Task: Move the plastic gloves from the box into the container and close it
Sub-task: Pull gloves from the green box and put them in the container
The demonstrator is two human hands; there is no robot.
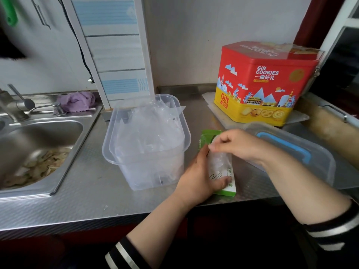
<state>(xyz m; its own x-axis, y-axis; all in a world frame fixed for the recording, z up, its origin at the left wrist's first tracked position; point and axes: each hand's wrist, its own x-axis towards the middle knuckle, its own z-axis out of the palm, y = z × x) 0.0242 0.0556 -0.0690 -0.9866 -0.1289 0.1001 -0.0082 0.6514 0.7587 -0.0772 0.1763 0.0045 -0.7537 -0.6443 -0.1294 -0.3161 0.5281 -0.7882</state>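
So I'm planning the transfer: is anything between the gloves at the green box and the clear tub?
Nothing visible. Bare steel counter separates the green cardboard box from the open clear plastic container; its blue-handled lid lies right.

You face a counter [81, 193] of dull, finely textured steel; its sink [48, 133] is smoother brushed metal. The container [147, 152] is frosted clear plastic holding thin glossy gloves [151, 136]. The far-right tin [266, 84] is shiny printed metal.

The left hand [198, 177] grips the green-and-white glove box [226, 183] on the steel counter [87, 187] while the right hand [235, 144] pinches clear plastic gloves [218, 162] at its opening. Just left, the clear container [147, 140] stands open, already holding gloves; its blue-handled lid [297, 152] lies behind the right wrist.
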